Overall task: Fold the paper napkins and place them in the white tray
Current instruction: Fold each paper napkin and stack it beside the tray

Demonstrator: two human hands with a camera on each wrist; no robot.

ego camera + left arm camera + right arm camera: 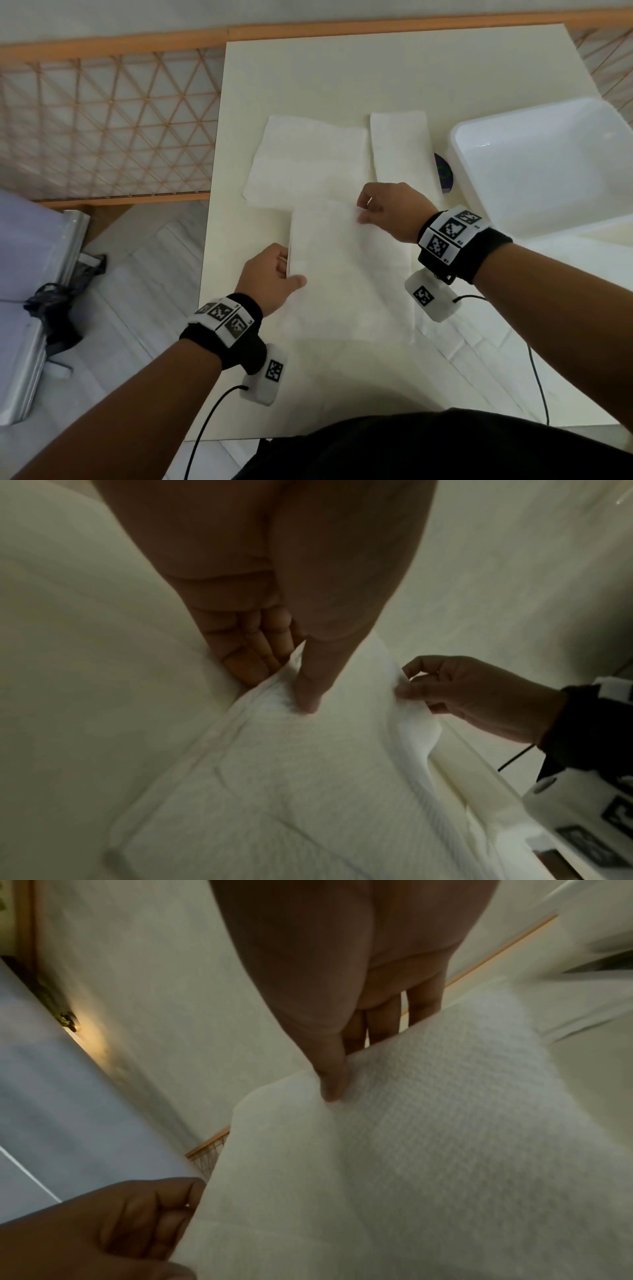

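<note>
Both hands on one napkin, mid-table

My left hand (270, 274) pinches the white embossed napkin (349, 274) at its left edge, thumb on top; my right hand (387, 209) pinches its far right corner, lifted slightly. It's near the table's (308, 78) front edge. Two more napkins lie beyond; the white tray (548, 164) sits at the right edge.
</note>
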